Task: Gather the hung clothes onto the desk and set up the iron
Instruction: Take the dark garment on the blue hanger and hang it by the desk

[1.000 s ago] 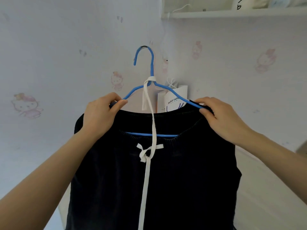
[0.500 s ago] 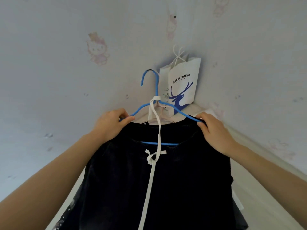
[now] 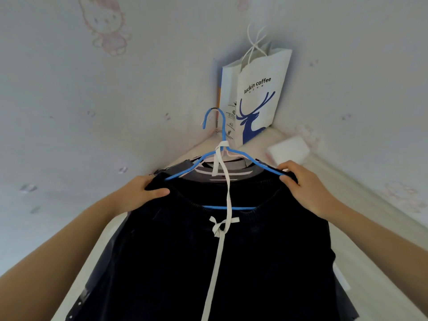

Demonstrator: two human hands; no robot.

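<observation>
Left hand (image 3: 141, 193) closing on the black top's (image 3: 222, 258) shoulder, right hand (image 3: 301, 188) pinching the blue wire hanger (image 3: 222, 149) arm, white ribbon (image 3: 225, 181) hanging down, garment held above other clothes on the desk (image 3: 335, 179), Luckin coffee paper bag (image 3: 257, 96) standing in the corner.

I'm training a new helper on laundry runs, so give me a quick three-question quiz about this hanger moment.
1. True or false: both hands grip the black knit top at its shoulders on the blue wire hanger.
2. What hangs down the top's front? A) white ribbon B) red belt C) yellow scarf
3. What stands in the corner behind the hanger?

Key:
1. True: left hand and right hand each hold a shoulder.
2. A: the white ribbon, tied in a small bow.
3. A white paper coffee bag with a blue deer print.
</observation>
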